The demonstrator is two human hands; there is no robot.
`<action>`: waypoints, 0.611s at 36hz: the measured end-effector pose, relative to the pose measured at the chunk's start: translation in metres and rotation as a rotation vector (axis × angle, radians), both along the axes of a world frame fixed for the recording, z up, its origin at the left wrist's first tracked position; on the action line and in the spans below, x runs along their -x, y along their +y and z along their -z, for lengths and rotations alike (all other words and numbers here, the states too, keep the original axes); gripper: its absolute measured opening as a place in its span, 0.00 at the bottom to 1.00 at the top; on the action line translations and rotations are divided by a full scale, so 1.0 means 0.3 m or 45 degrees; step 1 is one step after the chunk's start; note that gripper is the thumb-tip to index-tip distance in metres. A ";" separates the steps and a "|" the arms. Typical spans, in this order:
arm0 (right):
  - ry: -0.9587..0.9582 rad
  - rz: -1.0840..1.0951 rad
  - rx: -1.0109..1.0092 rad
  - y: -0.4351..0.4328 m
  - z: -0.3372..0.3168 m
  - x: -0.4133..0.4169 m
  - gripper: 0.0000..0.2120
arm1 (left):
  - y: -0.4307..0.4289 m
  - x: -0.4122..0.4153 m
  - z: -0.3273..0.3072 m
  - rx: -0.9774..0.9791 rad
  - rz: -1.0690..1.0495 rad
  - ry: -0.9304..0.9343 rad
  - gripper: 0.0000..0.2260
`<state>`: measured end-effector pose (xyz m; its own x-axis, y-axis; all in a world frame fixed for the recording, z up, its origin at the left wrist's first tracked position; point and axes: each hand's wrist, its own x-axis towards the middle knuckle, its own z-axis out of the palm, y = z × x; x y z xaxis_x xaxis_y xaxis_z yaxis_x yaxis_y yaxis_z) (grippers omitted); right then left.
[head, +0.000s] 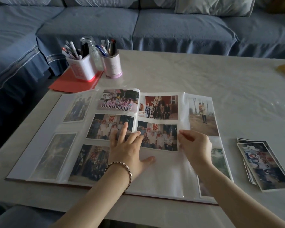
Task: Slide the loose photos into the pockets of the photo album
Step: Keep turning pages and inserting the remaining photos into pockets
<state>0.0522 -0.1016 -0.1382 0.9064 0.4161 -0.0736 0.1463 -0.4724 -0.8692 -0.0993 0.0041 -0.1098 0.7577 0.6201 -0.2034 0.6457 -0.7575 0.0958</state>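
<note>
A blue sofa (155, 25) runs behind a pale worktop (187, 74). On the worktop the album (44, 137) lies open and flat, filling the near middle, its pages lined with clear pockets that mostly hold photos. The left hand (127, 148), a bracelet (122, 170) at its wrist, rests spread and flat across the centre fold, fingers reaching over the middle photo on the left page, thumb on the bare lower pocket of the right page. The right hand (195, 146) sits just right of it, fingers drawn together at the right edge of the middle photo (158, 137) on the right page, pinching there; whether it grips the photo or the pocket film cannot be told. That photo lies between the two hands. A stack of loose photos (263, 163) lies on the worktop to the right of the album, apart from both hands. At the far left corner stand two pen pots (82, 68), one on a red folder (69, 84), with a glass jar (90, 46) behind them.
</note>
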 end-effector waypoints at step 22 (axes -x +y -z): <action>-0.378 -0.129 0.565 -0.257 -0.073 -0.152 0.16 | -0.114 -0.030 0.020 0.076 0.243 -0.082 0.23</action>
<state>0.0976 -0.1788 -0.1162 0.8717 0.4899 -0.0090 0.4194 -0.7554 -0.5034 -0.0902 -0.0301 -0.1157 0.8730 0.4522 -0.1827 0.4820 -0.8573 0.1809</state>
